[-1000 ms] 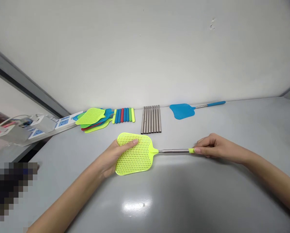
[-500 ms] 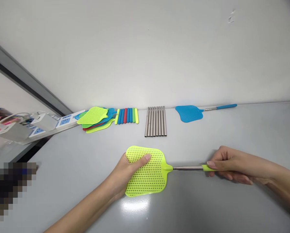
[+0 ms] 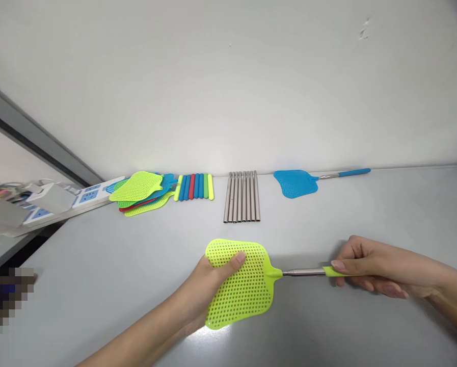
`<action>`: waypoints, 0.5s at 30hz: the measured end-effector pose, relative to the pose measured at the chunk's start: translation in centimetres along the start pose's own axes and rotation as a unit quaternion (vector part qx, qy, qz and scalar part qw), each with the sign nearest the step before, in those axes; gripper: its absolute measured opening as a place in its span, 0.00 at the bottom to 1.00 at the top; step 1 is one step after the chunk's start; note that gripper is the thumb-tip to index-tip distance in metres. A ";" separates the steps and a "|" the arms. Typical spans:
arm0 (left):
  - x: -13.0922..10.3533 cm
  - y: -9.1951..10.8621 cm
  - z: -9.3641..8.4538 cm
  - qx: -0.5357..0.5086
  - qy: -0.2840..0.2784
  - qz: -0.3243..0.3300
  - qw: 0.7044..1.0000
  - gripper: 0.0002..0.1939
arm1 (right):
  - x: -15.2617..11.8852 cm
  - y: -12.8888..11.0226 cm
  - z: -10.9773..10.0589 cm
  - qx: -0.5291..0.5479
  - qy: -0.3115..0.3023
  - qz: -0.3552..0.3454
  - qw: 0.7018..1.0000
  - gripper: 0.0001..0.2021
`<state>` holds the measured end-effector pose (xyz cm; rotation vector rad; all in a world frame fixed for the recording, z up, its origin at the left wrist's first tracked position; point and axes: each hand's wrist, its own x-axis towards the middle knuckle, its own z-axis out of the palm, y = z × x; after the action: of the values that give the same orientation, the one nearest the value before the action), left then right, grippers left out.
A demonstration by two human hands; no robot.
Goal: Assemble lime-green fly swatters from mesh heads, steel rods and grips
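A yellow-green fly swatter (image 3: pixel 247 295) with a perforated paddle, a metal rod and a matching grip spans both hands above the table. My left hand (image 3: pixel 209 285) clasps the paddle, thumb on top and the other fingers hidden behind it. Its grip is pinched in my right hand (image 3: pixel 366 262) between thumb and fingers, so most of the grip is covered. Beyond it lies a row of metal rods (image 3: pixel 241 199). A blue fly swatter (image 3: pixel 297 183) with rod and grip rests by the wall.
At the back left, swatter paddles (image 3: pixel 136 187) in several colours lie stacked beside a row of coloured grips (image 3: pixel 193 187). A power strip (image 3: pixel 88 196) with white plugs runs along the left table edge. The wall (image 3: pixel 228 86) bounds the grey table (image 3: pixel 98 265) behind.
Both hands and the swatter have shifted slightly right and lower in view, and the paddle has tilted a little. The background has also shifted slightly, mostly left and down. Both holds are unchanged.
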<state>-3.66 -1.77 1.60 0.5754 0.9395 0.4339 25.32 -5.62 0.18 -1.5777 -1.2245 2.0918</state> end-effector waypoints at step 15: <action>0.2 -0.2 -0.5 -0.020 -0.048 0.001 0.999 0.16 | -0.1 0.9 -0.6 0.012 0.006 0.000 1.000 0.17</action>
<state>-4.02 -1.66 1.14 0.5563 0.8371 0.4217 26.11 -5.96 -0.41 -1.5791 -1.1917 2.0852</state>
